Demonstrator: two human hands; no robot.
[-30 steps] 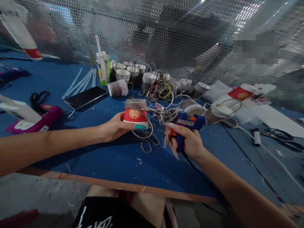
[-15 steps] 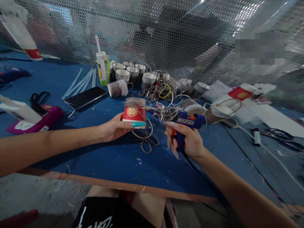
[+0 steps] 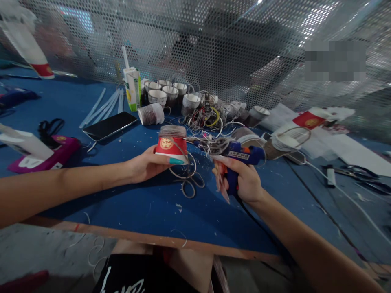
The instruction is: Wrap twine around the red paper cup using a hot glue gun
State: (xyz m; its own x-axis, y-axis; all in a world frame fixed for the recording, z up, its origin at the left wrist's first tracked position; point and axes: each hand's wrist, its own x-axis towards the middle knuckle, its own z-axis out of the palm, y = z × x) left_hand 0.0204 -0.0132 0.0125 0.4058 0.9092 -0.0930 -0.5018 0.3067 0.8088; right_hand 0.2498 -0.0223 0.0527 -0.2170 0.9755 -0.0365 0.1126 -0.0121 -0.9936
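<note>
My left hand [image 3: 146,163] is closed round a red paper cup [image 3: 177,147] with a gold emblem, held upside down above the table. Grey cord is wound round the cup's upper end, and a loose grey cord [image 3: 188,189] trails from it in loops. My right hand [image 3: 241,175] grips a blue glue gun [image 3: 249,154] with an orange trigger, its fingers on the trigger side. The gun's nozzle points left and reaches the cup's side just below the wound cord. Tangled grey fibre clings along the gun's front.
Behind stand several cord-wrapped cups [image 3: 158,97], a juice carton [image 3: 132,87] and a heap of tangled cord [image 3: 203,118]. To the left lie a phone [image 3: 110,126], white glue sticks [image 3: 104,106] and a purple power strip [image 3: 65,148]. Scissors [image 3: 366,173] lie at right, near a white cable.
The cup has turned slightly in my left hand, its emblem shifting left, and a strand of cord now shows across its side. My right hand and the glue gun stay nearly still.
</note>
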